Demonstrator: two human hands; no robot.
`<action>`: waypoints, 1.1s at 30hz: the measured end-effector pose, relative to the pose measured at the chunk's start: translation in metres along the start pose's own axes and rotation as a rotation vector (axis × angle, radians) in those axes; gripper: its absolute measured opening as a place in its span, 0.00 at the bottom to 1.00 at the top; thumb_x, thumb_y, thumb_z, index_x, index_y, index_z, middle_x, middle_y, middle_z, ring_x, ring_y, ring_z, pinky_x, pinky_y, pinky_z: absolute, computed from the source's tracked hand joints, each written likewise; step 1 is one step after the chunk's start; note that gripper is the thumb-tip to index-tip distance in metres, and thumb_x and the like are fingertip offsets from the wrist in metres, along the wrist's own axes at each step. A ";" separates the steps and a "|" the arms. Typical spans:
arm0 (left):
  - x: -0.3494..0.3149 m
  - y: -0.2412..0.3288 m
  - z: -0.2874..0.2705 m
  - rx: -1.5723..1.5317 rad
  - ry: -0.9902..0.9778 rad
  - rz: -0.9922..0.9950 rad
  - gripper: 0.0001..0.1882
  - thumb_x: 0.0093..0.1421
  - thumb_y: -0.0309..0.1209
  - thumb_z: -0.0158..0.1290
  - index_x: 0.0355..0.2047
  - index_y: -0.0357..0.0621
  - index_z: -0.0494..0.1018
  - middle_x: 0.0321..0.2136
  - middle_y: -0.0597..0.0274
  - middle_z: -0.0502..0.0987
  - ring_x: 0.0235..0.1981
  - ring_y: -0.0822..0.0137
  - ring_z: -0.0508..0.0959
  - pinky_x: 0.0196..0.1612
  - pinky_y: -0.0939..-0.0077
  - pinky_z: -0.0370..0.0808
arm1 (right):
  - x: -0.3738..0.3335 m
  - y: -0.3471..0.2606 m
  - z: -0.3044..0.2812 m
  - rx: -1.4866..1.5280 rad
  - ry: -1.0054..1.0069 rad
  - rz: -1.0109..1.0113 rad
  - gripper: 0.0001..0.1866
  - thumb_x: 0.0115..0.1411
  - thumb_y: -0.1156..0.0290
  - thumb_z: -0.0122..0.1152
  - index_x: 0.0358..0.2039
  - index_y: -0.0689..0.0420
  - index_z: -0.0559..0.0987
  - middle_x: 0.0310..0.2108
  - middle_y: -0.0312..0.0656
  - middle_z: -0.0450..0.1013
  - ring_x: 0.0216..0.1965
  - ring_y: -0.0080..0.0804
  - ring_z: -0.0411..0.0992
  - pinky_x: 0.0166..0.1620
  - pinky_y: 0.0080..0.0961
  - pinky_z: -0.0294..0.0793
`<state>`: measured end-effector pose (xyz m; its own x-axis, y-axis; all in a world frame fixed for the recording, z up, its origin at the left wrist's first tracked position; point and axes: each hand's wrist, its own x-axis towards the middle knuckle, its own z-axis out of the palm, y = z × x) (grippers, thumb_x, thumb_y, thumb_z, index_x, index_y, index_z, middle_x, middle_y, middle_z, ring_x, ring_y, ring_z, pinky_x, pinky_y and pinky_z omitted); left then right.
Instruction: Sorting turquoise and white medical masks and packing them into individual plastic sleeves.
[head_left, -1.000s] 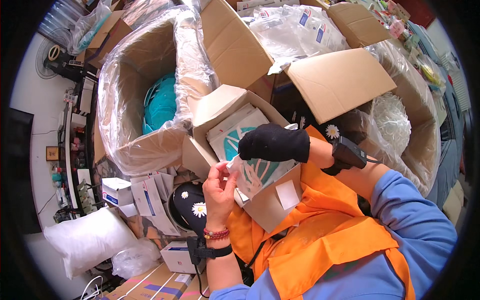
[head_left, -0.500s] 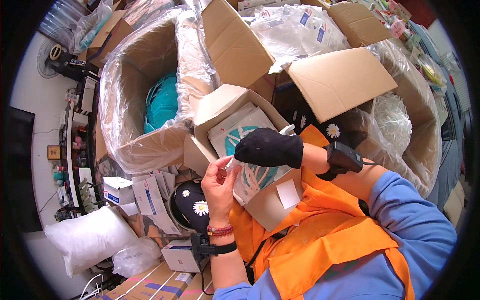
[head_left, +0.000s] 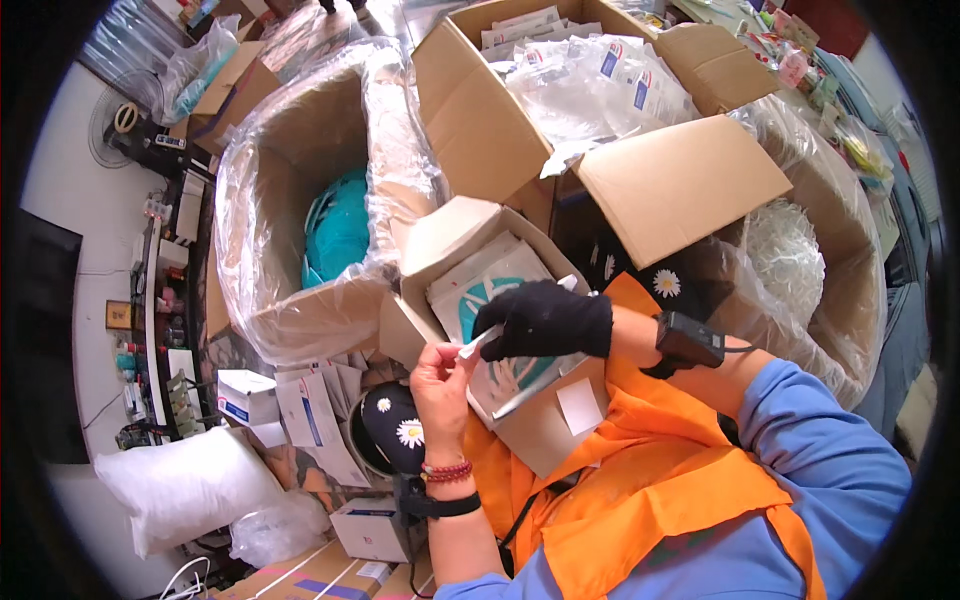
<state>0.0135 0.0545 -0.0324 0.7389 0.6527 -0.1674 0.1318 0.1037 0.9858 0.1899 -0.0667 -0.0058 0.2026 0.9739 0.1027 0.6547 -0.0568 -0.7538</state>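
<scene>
My left hand [head_left: 438,385] is bare and pinches the end of a small white piece [head_left: 472,349], whose kind I cannot make out. My right hand [head_left: 548,320], in a black glove, is curled over its other end, and the fingers partly hide it. Both hands are above an open cardboard box [head_left: 540,425] at my lap. Inside lie flat white packets [head_left: 490,265] and teal pieces with white straps [head_left: 478,297], partly covered by the glove.
A plastic-lined carton [head_left: 250,190] holds teal cup-shaped pieces [head_left: 338,235] at the left. Ahead, a large carton [head_left: 470,100] contains clear bags [head_left: 600,85]. At the right, a lined box [head_left: 855,260] holds tangled white strands [head_left: 785,250]. White boxes [head_left: 248,398] stand at my left.
The whole view has shifted slightly, so things sit a little lower and further right. Both hands stay together at the white piece, more of which shows between them now.
</scene>
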 end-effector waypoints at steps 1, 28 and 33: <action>-0.001 0.007 0.006 0.149 -0.002 0.055 0.05 0.60 0.28 0.59 0.31 0.41 0.74 0.24 0.74 0.75 0.25 0.83 0.70 0.28 0.86 0.67 | -0.001 0.002 0.001 -0.015 -0.007 0.018 0.15 0.55 0.55 0.65 0.36 0.52 0.81 0.32 0.46 0.78 0.33 0.47 0.77 0.37 0.37 0.76; -0.038 -0.015 0.013 1.217 0.066 0.634 0.11 0.63 0.26 0.48 0.44 0.42 0.76 0.40 0.56 0.78 0.38 0.56 0.77 0.40 0.66 0.76 | -0.035 -0.043 -0.004 -0.089 0.047 -0.211 0.11 0.58 0.64 0.60 0.25 0.57 0.81 0.25 0.48 0.76 0.29 0.46 0.76 0.30 0.36 0.73; -0.027 0.009 0.029 0.806 -0.025 0.177 0.11 0.61 0.26 0.49 0.44 0.39 0.74 0.38 0.52 0.77 0.40 0.56 0.75 0.46 0.63 0.73 | -0.043 -0.069 -0.001 -0.246 -0.016 -0.314 0.06 0.51 0.67 0.63 0.26 0.55 0.81 0.25 0.46 0.77 0.29 0.45 0.77 0.31 0.35 0.75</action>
<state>0.0135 0.0162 -0.0188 0.8066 0.5908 -0.0199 0.4386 -0.5755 0.6902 0.1366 -0.1052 0.0419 -0.0454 0.9554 0.2919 0.8382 0.1954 -0.5091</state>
